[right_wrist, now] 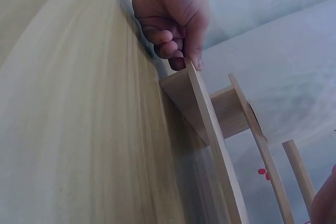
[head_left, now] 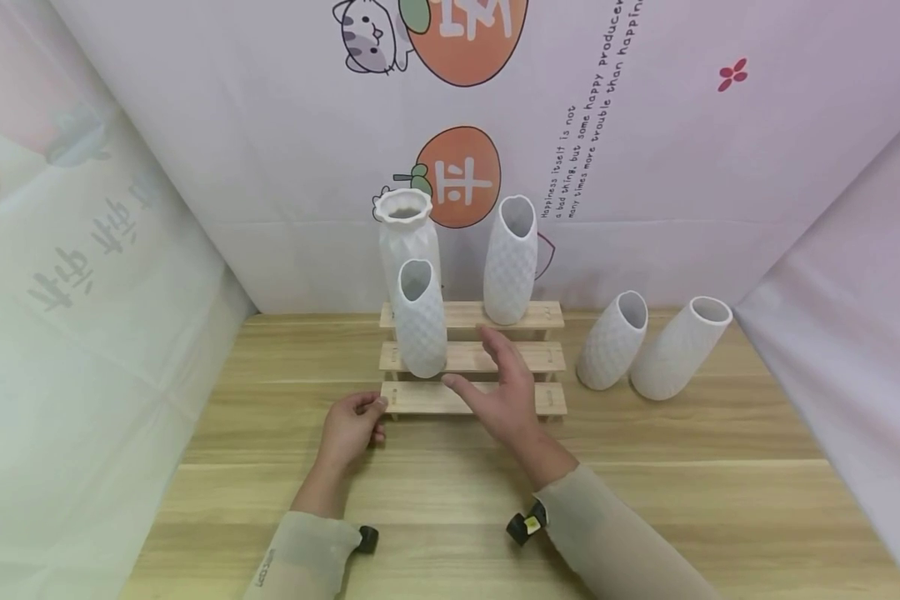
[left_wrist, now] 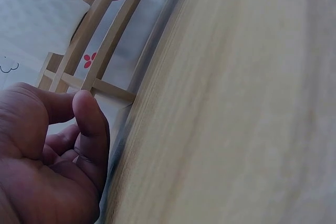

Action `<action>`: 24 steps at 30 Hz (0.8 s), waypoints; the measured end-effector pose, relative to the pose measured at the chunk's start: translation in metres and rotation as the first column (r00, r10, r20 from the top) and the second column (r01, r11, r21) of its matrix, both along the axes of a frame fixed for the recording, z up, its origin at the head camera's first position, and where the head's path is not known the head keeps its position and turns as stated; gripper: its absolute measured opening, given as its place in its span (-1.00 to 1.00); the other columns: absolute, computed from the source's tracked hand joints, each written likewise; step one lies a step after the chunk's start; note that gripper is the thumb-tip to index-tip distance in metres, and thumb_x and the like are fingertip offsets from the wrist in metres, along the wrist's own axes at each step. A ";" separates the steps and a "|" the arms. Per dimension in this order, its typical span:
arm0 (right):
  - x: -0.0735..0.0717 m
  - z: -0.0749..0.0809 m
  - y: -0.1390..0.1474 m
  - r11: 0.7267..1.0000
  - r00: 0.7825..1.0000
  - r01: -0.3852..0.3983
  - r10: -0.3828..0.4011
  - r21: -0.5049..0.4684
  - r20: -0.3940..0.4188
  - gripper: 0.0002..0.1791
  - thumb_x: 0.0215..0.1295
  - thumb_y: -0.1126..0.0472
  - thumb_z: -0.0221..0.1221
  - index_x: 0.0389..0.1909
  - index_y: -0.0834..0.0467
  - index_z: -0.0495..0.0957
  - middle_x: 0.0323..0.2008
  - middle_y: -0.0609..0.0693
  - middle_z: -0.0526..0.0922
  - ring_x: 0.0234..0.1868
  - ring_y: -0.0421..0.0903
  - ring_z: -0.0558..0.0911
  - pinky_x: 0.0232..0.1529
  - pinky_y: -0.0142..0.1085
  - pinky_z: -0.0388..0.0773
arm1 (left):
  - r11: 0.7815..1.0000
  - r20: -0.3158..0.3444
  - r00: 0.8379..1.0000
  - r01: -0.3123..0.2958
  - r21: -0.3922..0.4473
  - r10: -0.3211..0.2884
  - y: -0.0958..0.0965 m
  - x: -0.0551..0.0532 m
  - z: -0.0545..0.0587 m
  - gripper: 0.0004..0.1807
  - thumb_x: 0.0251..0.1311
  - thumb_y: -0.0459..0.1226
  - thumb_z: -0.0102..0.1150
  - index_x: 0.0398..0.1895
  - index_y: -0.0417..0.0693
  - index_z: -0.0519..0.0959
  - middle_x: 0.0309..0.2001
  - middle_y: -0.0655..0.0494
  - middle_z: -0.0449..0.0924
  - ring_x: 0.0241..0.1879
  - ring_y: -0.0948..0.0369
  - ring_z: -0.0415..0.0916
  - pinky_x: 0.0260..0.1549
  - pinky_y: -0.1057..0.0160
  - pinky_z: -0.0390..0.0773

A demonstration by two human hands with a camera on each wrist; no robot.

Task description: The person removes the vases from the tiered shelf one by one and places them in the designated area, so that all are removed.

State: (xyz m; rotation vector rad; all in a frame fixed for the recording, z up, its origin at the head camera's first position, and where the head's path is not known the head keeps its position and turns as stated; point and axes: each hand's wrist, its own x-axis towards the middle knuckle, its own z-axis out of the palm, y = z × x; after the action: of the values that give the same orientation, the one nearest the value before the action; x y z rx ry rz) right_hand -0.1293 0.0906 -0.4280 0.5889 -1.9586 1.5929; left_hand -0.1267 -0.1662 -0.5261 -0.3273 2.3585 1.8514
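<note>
A three-tier wooden slat rack (head_left: 420, 400) stands on the table. Thumb and index finger of my left hand (head_left: 348, 429) pinch the left end of its lowest slat, as the left wrist view shows closely. Over the lower and middle slats is my right hand (head_left: 506, 400), thumb and fingers spread, holding nothing. Left of its fingertips, a white textured vase (head_left: 422, 333) with a slanted mouth stands on the middle tier. The top tier carries a ruffled-rim white vase (head_left: 408, 237), partly hidden behind that one, and a slant-mouthed vase (head_left: 510, 267) at its right.
On the table right of the rack stand two more white vases, a shorter slant-mouthed one (head_left: 611, 346) and a round-mouthed one (head_left: 678, 354). A printed white cloth (head_left: 307, 167) hangs behind, with cloth on both sides. The wooden tabletop (head_left: 435, 508) extends in front.
</note>
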 end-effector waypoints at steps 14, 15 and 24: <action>-0.028 -0.034 -0.015 0.998 0.996 -0.008 0.002 0.061 0.095 0.02 0.01 0.18 0.64 0.50 0.21 0.34 0.46 0.11 0.42 0.47 0.05 0.41 0.47 -0.10 0.40 | 1.000 0.006 1.000 -0.003 -0.019 0.003 0.001 0.001 0.002 -0.58 0.48 -0.11 0.24 0.18 -0.24 0.61 -0.27 -0.09 0.68 -0.46 0.09 0.67 -0.43 0.20 0.78; -0.028 -0.035 -0.016 0.998 0.995 -0.007 0.000 0.068 0.103 0.03 0.02 0.15 0.64 0.51 0.19 0.34 0.47 0.08 0.41 0.47 0.03 0.40 0.47 -0.10 0.39 | 1.000 0.005 1.000 -0.003 -0.018 0.003 0.001 0.001 0.002 -0.58 0.47 -0.10 0.24 0.18 -0.24 0.61 -0.27 -0.09 0.68 -0.46 0.09 0.67 -0.43 0.19 0.78; -0.030 -0.032 -0.027 0.992 0.980 0.014 -0.039 0.128 0.197 0.11 0.03 -0.01 0.62 0.58 0.09 0.25 0.52 0.01 0.34 0.51 -0.02 0.34 0.50 -0.06 0.33 | 1.000 0.005 1.000 -0.004 -0.006 0.004 0.001 0.000 0.000 -0.58 0.47 -0.12 0.25 0.18 -0.25 0.61 -0.28 -0.09 0.68 -0.46 0.09 0.67 -0.44 0.19 0.78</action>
State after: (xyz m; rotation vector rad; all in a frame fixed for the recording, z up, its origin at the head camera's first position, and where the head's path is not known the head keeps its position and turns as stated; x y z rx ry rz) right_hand -0.1595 0.0637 -0.4599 0.4644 -2.2183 1.5717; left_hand -0.1270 -0.1656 -0.5259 -0.3367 2.3625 1.8436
